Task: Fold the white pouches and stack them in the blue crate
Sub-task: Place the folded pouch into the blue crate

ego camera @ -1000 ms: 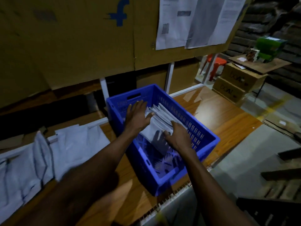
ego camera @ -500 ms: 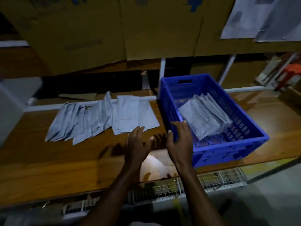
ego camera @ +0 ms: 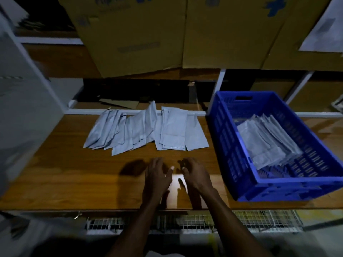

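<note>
The scene is dim, with dark corners and a near-black strip along the bottom. One small bright patch of glare sits on the counter (ego camera: 74,179) near its front edge, between the hands (ego camera: 178,175), which cast dark shadows to the left and toward the front edge. The white pouches (ego camera: 144,130) and the blue crate (ego camera: 241,190) read clearly though muted. The left edge is smeared with blur, and straight lines bow outward from wide-angle distortion.

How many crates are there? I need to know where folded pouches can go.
1. The crate sits on the table's right end, right of the hands, with folded pouches in it. Others may be out of view.
</note>
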`<state>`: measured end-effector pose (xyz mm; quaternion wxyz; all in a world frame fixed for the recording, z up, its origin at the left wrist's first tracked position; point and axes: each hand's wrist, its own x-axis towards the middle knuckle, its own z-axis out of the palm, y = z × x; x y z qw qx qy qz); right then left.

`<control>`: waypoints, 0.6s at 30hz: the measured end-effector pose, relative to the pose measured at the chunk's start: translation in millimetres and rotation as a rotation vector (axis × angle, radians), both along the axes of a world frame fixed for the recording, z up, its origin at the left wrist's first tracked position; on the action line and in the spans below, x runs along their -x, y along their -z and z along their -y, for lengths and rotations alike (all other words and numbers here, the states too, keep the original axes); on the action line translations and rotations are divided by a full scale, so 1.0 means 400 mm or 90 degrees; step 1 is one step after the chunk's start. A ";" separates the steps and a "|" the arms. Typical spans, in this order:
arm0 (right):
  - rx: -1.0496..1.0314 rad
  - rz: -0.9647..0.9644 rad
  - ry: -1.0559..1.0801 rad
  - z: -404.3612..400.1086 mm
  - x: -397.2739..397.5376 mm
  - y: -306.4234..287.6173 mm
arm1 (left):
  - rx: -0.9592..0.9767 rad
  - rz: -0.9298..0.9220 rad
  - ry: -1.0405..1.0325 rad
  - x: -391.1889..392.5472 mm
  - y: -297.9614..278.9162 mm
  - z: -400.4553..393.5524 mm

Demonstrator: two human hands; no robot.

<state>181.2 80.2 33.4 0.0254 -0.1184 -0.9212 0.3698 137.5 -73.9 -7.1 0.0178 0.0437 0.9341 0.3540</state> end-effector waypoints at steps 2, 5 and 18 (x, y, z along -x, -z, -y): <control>-0.010 0.033 -0.007 -0.010 0.070 -0.008 | -0.002 0.004 0.011 0.051 -0.012 -0.006; -0.045 0.045 0.001 -0.028 0.185 -0.023 | 0.001 -0.007 0.045 0.139 -0.027 -0.032; -0.040 0.172 0.041 -0.101 0.589 0.051 | -0.003 0.072 0.139 0.415 0.015 -0.182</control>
